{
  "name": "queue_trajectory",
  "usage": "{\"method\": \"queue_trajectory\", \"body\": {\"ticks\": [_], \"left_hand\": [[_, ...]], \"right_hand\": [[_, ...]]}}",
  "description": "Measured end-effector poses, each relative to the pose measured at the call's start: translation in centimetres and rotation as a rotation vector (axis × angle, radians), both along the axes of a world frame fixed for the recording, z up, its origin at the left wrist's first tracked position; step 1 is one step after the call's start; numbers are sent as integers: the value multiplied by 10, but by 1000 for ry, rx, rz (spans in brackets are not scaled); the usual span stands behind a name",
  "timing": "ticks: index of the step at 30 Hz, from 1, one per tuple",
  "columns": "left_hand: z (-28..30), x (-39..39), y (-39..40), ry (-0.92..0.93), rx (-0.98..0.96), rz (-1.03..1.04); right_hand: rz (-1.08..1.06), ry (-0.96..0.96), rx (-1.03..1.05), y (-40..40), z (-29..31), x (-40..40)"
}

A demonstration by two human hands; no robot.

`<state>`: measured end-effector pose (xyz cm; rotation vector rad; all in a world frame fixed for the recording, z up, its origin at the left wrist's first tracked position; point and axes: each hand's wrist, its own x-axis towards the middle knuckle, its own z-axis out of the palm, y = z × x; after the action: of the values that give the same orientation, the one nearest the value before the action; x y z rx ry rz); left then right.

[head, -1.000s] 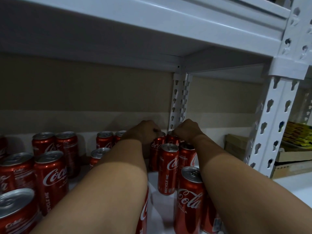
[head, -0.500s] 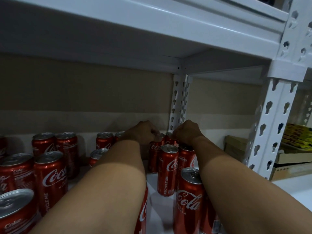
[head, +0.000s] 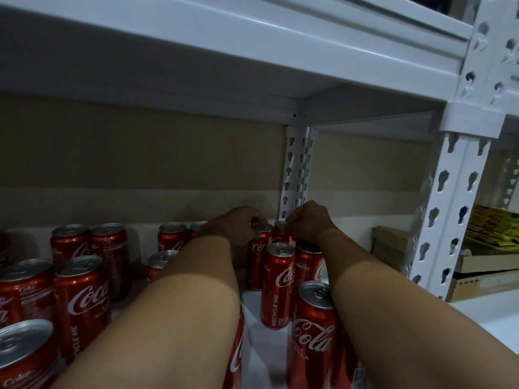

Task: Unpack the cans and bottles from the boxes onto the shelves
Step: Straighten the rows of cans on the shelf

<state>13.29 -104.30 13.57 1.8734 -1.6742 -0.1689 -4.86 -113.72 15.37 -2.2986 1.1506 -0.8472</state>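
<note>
Both my arms reach deep into a white metal shelf (head: 254, 307). My left hand (head: 238, 227) curls over the top of a red cola can (head: 257, 256) at the back. My right hand (head: 307, 224) grips the top of another red can (head: 280, 234) next to it, by the rear post. In front of them stand more slim red cans, one with "RECYCLE ME" on it (head: 276, 287) and one nearer me (head: 313, 332). Several red cans (head: 81, 301) stand in rows at the left. My fingertips are hidden behind the hands.
A white perforated upright (head: 446, 220) stands at the right front, a thinner rear post (head: 295, 175) at the back. The shelf board above (head: 252, 37) hangs low over my arms. Cardboard boxes (head: 390, 245) and yellow packs (head: 488, 228) fill the bay to the right.
Both hands stay on the two back cans and have shifted only slightly. The left hand's can has slid a little toward the back.
</note>
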Motion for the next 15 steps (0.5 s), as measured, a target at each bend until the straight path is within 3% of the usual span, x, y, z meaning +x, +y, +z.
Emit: {"method": "queue_trajectory", "body": {"ticks": [15], "left_hand": [[3,-5,4,19,-19,-5]], "right_hand": [[-7,9,31,15,5,-3]]}}
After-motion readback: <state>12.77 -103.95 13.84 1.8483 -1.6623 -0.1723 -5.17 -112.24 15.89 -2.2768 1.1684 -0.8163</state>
